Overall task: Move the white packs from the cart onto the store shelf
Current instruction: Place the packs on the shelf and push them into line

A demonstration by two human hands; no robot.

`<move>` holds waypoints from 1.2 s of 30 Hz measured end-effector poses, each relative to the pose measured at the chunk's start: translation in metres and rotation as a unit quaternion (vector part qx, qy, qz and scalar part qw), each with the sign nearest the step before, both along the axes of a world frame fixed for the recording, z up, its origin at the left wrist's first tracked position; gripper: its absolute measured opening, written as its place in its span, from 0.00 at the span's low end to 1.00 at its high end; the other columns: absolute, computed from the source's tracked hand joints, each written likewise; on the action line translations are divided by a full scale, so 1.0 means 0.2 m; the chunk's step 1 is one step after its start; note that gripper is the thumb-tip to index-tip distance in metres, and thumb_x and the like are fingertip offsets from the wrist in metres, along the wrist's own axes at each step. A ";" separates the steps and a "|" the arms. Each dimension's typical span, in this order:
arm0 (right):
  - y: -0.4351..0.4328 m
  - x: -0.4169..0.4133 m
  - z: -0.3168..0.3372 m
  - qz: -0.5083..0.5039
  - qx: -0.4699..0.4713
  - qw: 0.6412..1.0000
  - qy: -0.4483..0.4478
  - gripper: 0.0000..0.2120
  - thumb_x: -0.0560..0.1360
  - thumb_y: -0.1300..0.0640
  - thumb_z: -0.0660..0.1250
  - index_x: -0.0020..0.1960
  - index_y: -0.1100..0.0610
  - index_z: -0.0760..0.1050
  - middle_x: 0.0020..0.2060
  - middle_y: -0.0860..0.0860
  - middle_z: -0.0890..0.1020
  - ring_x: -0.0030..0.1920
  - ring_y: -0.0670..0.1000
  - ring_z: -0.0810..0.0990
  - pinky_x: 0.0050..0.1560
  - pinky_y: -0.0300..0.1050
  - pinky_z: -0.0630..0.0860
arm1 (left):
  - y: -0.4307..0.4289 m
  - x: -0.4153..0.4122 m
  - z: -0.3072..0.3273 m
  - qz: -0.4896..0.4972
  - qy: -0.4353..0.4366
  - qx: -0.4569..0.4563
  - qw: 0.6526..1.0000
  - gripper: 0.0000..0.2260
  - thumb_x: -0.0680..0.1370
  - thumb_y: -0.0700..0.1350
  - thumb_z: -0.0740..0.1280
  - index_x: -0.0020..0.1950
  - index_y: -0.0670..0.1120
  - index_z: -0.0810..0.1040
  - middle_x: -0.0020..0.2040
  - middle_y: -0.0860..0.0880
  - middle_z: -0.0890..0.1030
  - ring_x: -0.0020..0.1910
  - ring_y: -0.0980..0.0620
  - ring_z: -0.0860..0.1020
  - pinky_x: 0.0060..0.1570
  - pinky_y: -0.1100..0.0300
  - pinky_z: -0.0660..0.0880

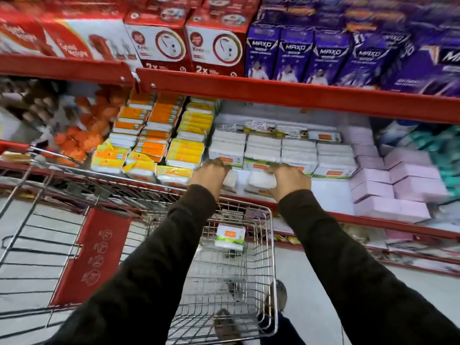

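Both my arms reach over the wire cart [267, 245] to the red store shelf [348, 217]. My left hand [208, 173] grips a white pack [230, 180] at the shelf's front. My right hand [288, 179] is closed around another white pack [260, 181] beside it. Behind them, rows of stacked white packs [281, 153] with green and orange labels fill the shelf. One white pack [230, 237] with a green and orange label lies in the cart below my arms.
Orange and yellow packs [154, 143] stand left of the white ones, pink boxes [398, 185] to the right. The red shelf above [298, 93] carries red and purple boxes and overhangs the working space. A red child-seat flap [92, 255] sits in the cart.
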State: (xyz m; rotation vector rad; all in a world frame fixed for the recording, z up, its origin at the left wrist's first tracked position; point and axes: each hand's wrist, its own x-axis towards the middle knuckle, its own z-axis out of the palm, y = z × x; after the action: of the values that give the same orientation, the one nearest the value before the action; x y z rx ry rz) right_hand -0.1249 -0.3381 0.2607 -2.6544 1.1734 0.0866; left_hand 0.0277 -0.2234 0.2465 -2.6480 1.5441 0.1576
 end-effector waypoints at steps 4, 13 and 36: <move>-0.06 0.09 -0.14 0.042 -0.008 0.998 0.045 0.21 0.73 0.61 0.72 0.64 0.48 0.77 0.57 0.53 0.82 0.57 0.57 0.82 0.56 0.50 0.79 | -0.09 0.02 -0.11 0.004 -0.020 0.061 0.998 0.19 0.77 0.38 0.68 0.67 0.51 0.74 0.61 0.43 0.78 0.58 0.40 0.80 0.54 0.44 0.80; 0.04 0.02 -0.14 0.070 0.038 0.993 -0.085 0.24 0.72 0.53 0.74 0.67 0.50 0.74 0.66 0.51 0.77 0.65 0.55 0.75 0.66 0.50 0.74 | 0.11 0.06 -0.19 0.008 0.078 -0.127 0.989 0.24 0.72 0.42 0.75 0.66 0.48 0.74 0.63 0.44 0.77 0.63 0.42 0.75 0.57 0.46 0.79; 0.46 0.22 -1.52 0.074 0.149 0.973 0.159 0.44 0.69 0.50 0.77 0.73 0.60 0.53 0.60 0.59 0.79 0.57 0.59 0.80 0.55 0.56 0.79 | 0.81 0.26 -1.61 0.222 0.282 0.207 0.910 0.54 0.67 0.57 0.78 0.79 0.37 0.48 0.75 0.38 0.64 0.73 0.39 0.65 0.73 0.49 0.65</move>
State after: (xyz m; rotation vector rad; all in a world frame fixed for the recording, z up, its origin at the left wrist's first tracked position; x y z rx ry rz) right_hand -0.0803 -0.2463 -0.0431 -2.5106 0.9514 0.6827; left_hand 0.0798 -0.0608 -0.0759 -2.6490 0.8038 1.2194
